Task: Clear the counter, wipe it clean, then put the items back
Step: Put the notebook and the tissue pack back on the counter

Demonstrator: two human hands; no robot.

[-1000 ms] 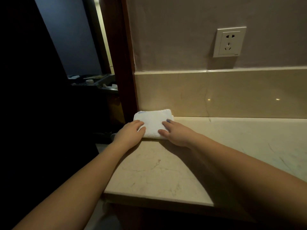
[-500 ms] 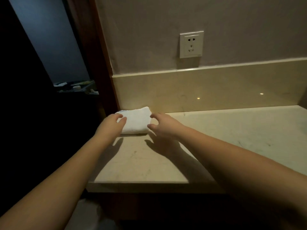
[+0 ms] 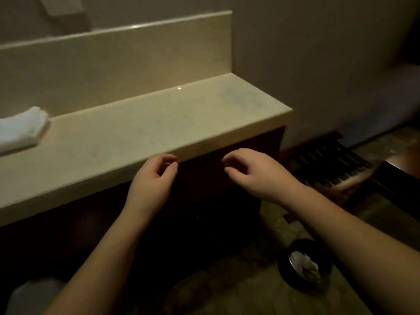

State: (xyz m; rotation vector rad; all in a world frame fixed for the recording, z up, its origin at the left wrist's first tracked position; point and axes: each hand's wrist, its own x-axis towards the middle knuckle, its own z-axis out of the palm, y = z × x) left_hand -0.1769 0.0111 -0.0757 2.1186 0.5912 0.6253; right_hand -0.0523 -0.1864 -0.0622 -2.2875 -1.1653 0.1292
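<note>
A folded white towel (image 3: 21, 127) lies on the far left of the beige marble counter (image 3: 145, 130), against the backsplash. My left hand (image 3: 152, 178) hangs in front of the counter's front edge, fingers loosely curled, holding nothing. My right hand (image 3: 254, 172) is beside it to the right, also loosely curled and holding nothing. Both hands are well away from the towel and touch nothing.
A black round bin (image 3: 305, 263) with white crumpled paper inside stands on the floor at the lower right. A dark slatted floor grate (image 3: 331, 162) lies by the wall to the right. A wall socket (image 3: 63, 5) shows at the top left.
Both hands have let go of the towel and drawn back off the counter to its front edge. The view has swung right and down, so the towel now sits at the far left.
</note>
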